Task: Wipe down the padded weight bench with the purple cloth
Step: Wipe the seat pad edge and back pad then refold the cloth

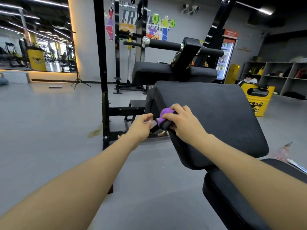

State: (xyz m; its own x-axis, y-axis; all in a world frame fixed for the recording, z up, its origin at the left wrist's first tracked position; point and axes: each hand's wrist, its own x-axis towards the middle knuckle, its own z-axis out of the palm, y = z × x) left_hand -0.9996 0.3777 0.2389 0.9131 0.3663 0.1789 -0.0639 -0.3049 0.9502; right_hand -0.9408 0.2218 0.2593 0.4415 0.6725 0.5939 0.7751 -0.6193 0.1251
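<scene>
A black padded bench pad tilts up in front of me, with a second black pad below it at the lower right. My right hand presses a bunched purple cloth against the left edge of the tilted pad, fingers wrapped over the edge. Just to the left of that edge my left hand hovers, fingers loosely curled and holding nothing. Most of the cloth is hidden under my right hand.
A black rack upright and its floor frame stand left of the bench. Behind are more black pads and a roller bar. A yellow bin sits at the right, with shelves and a drinks fridge beyond.
</scene>
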